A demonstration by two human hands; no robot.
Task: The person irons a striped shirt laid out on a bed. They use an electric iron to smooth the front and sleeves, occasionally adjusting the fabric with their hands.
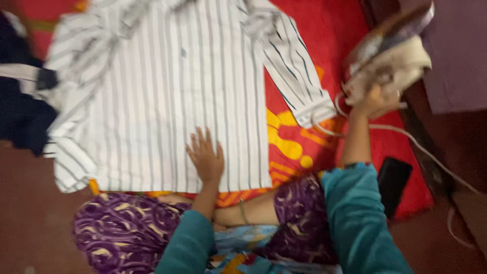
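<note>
Here we press our left hand (205,158) flat, fingers spread, on the striped shirt (167,96) to keep it smooth on the red cloth (304,147), while our right hand (375,101) grips the iron (390,56) lifted beside the shirt's sleeve.

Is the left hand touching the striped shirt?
Touching. The head view shows the left hand lying flat, fingers spread, on the striped shirt.

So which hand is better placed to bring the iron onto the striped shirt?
Probably the right hand: it already grips the iron, lifted beside the red cloth. The left hand lies flat on the striped shirt, holding it down.
</note>
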